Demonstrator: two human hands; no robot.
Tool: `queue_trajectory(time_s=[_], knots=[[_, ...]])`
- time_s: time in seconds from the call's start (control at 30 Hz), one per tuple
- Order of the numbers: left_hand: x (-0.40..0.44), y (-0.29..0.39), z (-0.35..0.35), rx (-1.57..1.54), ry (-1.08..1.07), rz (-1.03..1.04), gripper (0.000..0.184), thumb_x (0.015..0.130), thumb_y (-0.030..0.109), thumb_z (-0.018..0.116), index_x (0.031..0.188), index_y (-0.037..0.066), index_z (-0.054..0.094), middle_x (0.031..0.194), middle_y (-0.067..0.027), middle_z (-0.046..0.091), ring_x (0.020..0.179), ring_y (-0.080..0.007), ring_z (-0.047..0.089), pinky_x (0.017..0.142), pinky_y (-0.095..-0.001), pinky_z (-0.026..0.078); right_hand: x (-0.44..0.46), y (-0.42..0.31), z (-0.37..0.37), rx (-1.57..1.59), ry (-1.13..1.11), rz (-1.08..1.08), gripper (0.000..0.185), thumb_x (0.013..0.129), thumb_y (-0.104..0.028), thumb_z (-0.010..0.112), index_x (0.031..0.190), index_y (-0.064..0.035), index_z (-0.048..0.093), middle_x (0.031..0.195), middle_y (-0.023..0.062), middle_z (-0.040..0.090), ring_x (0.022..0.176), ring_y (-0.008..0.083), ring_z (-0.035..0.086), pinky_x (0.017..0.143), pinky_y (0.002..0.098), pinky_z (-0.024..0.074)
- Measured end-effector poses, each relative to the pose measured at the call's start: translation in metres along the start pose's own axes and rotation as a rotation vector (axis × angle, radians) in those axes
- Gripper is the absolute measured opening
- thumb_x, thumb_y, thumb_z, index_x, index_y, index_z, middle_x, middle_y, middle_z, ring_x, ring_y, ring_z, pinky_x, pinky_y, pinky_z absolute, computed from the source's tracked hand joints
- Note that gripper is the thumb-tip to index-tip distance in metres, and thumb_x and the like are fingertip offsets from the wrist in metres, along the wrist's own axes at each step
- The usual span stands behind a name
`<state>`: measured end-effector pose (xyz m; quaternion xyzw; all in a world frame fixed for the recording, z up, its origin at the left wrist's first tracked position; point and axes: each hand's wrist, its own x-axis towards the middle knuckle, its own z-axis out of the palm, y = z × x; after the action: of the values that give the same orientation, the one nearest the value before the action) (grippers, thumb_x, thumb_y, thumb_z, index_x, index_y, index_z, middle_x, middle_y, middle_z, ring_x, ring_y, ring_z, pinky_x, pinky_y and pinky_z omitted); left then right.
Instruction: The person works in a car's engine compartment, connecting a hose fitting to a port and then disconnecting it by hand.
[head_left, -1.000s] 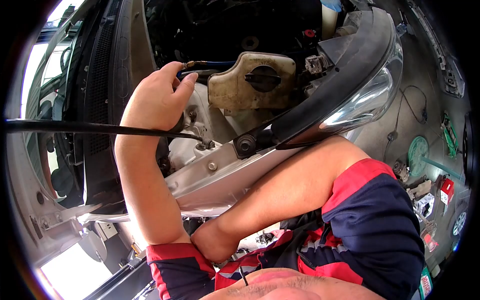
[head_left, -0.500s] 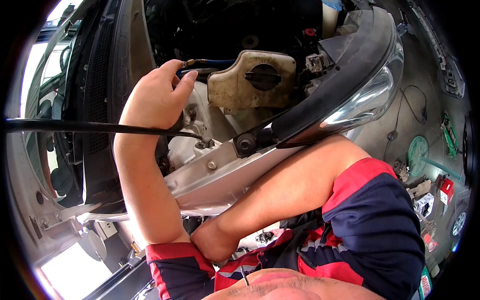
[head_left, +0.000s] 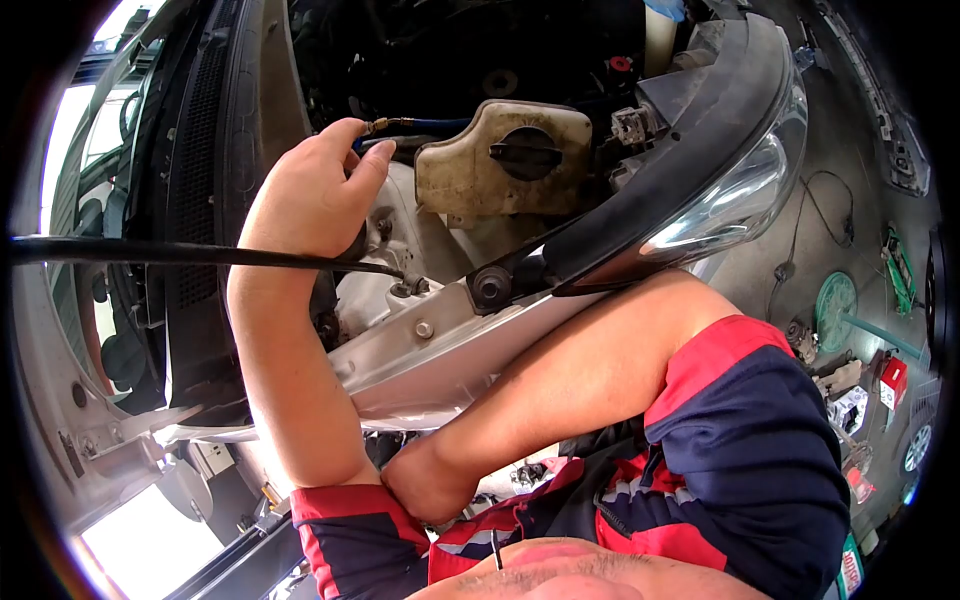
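My left hand (head_left: 310, 195) reaches into the engine bay, fingers curled round a small blue fitting (head_left: 358, 145) at the end of a blue hose (head_left: 430, 125). Brass-coloured metal shows where the hose meets it. Most of the fitting is hidden by my fingers. Right of this hand stands a stained, yellowish plastic reservoir (head_left: 455, 170) with a black cap (head_left: 525, 153). My right arm is folded across my body, and my right hand (head_left: 425, 487) is tucked against my left elbow. Its fingers are hidden there.
A thin black rod (head_left: 190, 252) crosses over my left wrist to the fender edge. The headlight (head_left: 720, 205) curves round at the right. On the floor lie a cable (head_left: 803, 215), a green round-headed object (head_left: 836, 310) and a red box (head_left: 893, 383). The windshield side is at left.
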<state>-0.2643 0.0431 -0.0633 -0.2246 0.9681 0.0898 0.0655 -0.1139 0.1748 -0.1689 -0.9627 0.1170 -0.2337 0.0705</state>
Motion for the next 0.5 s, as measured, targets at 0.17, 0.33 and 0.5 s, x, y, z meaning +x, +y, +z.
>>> queue_trajectory(time_s=[0.17, 0.33, 0.5], knots=[[-0.0001, -0.0029, 0.0034, -0.012, 0.04, 0.034, 0.049, 0.096, 0.037, 0.058, 0.122, -0.004, 0.062, 0.091, -0.0215, 0.07, 0.086, -0.0359, 0.067, 0.081, -0.0424, 0.052, 0.0026, 0.0014, 0.0073, -0.028, 0.029, -0.015, 0.011, 0.076, -0.023, 0.07, 0.076, -0.0159, 0.078, 0.081, 0.0043, 0.076, 0.079, 0.0247, 0.074, 0.073, 0.0399, 0.0574], [0.0003, -0.0028, 0.0034, -0.01, 0.039, 0.035, 0.049, 0.096, 0.037, 0.058, 0.123, -0.003, 0.062, 0.092, -0.0219, 0.07, 0.087, -0.0362, 0.067, 0.081, -0.0424, 0.052, -0.0024, 0.0009, -0.0007, -0.03, 0.02, -0.022, 0.012, 0.076, -0.024, 0.069, 0.076, -0.0157, 0.078, 0.08, 0.0046, 0.075, 0.078, 0.0253, 0.074, 0.072, 0.0405, 0.0574], [0.001, 0.0, -0.0001, 0.011, -0.01, -0.018, 0.048, 0.096, 0.036, 0.062, 0.128, 0.0, 0.062, 0.101, -0.0199, 0.071, 0.093, -0.0306, 0.069, 0.086, -0.0372, 0.054, -0.0029, 0.0009, -0.0014, -0.006, 0.025, -0.015, 0.014, 0.078, -0.023, 0.068, 0.077, -0.0147, 0.078, 0.082, 0.0057, 0.076, 0.079, 0.0261, 0.073, 0.073, 0.0409, 0.057]])
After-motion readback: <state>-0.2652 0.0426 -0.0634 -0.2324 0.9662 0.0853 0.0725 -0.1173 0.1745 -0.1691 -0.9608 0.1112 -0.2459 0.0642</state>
